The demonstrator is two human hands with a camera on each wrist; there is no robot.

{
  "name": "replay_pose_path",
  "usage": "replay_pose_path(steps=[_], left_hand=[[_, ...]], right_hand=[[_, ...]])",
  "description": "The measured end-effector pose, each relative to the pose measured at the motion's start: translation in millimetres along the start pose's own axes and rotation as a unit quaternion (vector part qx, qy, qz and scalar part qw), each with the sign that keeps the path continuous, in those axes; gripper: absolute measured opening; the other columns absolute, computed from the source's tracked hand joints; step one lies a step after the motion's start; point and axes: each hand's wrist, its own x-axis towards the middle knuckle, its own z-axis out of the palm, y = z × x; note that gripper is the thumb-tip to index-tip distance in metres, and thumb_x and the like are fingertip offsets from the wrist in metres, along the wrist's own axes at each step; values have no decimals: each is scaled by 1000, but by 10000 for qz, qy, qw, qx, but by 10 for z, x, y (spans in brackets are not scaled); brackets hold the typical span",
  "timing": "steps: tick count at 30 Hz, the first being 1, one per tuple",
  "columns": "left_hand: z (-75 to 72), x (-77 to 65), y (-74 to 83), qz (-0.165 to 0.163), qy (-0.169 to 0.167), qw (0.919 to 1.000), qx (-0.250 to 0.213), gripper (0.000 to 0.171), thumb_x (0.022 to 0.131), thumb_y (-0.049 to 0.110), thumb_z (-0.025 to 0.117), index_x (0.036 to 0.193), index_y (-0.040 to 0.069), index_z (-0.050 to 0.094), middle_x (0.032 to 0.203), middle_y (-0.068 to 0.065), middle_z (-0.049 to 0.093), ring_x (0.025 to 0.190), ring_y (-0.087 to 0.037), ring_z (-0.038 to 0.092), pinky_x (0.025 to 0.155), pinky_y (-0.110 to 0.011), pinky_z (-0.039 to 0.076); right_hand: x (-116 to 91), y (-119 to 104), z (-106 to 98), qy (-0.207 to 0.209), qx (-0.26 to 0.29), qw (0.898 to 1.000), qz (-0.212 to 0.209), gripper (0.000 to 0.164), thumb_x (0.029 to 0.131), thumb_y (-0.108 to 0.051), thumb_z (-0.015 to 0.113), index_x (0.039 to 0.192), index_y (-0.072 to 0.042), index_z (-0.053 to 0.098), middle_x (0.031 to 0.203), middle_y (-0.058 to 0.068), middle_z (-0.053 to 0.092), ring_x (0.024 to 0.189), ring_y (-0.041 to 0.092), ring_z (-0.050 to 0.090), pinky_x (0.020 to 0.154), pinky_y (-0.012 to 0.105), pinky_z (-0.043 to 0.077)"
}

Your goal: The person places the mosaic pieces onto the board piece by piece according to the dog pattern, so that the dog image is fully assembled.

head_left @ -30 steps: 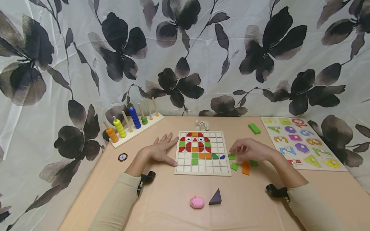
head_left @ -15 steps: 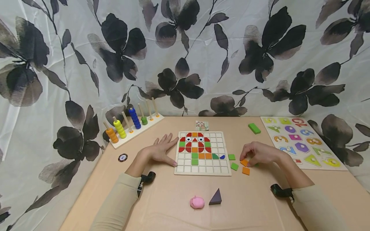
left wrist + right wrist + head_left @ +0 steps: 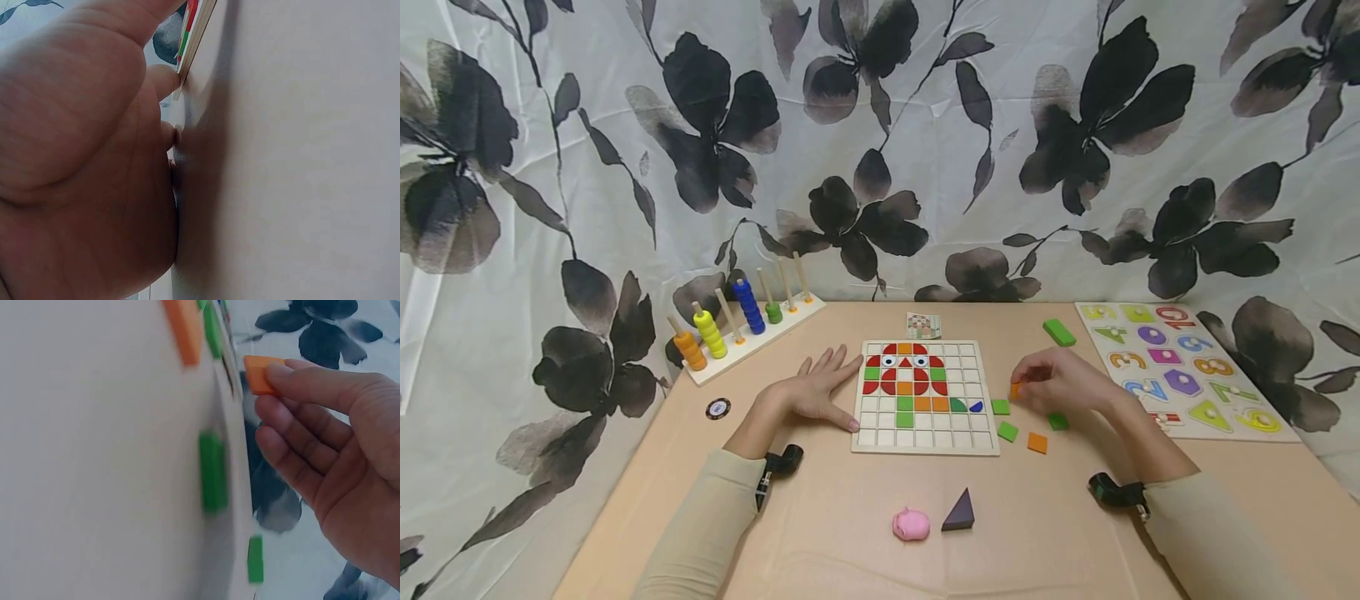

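My right hand [image 3: 1063, 382] pinches an orange square tile [image 3: 257, 374] between thumb and fingers, held off the table to the right of the board. A white gridded board [image 3: 880, 440] carries an owl-like pattern of red, green and orange tiles, with a blue piece [image 3: 976, 407] at the right end of one row. The left hand [image 3: 808, 392] rests with spread fingers at the board's left edge, its thumb touching the lower left corner. Near the right hand lie green tiles [image 3: 1007, 432] and another orange tile [image 3: 1037, 442].
A bead-peg stand [image 3: 760, 337] is at back left, beyond a round black-and-white chip [image 3: 718, 408]. A picture card [image 3: 923, 326] lies behind the board. In front are a pink pig [image 3: 912, 525] and dark triangular block [image 3: 959, 512]. A green block [image 3: 1059, 332] and number puzzle [image 3: 1187, 367] occupy the right.
The right hand first moved right to an orange tile beside the board, took hold of it, and has now lifted it and moved back left. The left hand has stayed still.
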Motion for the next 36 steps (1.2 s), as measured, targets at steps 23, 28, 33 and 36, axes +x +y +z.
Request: replay_pose_path(steps=[23, 28, 33, 36], left_hand=[[-34, 5, 50, 58, -25, 10000, 26, 121, 64, 75, 69, 156, 27, 7, 160, -14, -9, 146, -34, -10, 113, -60, -4], [-17, 1, 32, 22, -29, 10000, 47, 121, 64, 77, 68, 156, 27, 7, 160, -13, -9, 146, -33, -11, 113, -60, -4], [-23, -7, 24, 28, -6, 10000, 39, 121, 64, 76, 68, 156, 26, 7, 160, -13, -9, 146, -34, -11, 113, -60, -4], [-28, -11, 27, 15, -13, 10000, 28, 121, 64, 76, 69, 156, 26, 8, 160, -13, -9, 146, -34, -11, 113, -60, -4]], right_hand=[[640, -880, 765, -1124, -359, 9802, -1593, 15, 80, -15, 79, 95, -15, 78, 88, -9, 71, 74, 10, 59, 66, 24, 51], [678, -916, 866, -1201, -550, 9777, -1635, 14, 79, -16, 80, 93, -17, 78, 86, -11, 71, 71, 7, 57, 62, 22, 49], [689, -950, 894, -1291, -595, 9770, -1589, 13, 80, -16, 79, 93, -18, 78, 86, -12, 71, 72, 7, 57, 64, 23, 50], [686, -963, 899, -1286, -754, 9757, -1606, 14, 80, -16, 79, 94, -18, 78, 87, -12, 70, 75, 8, 58, 67, 23, 52]])
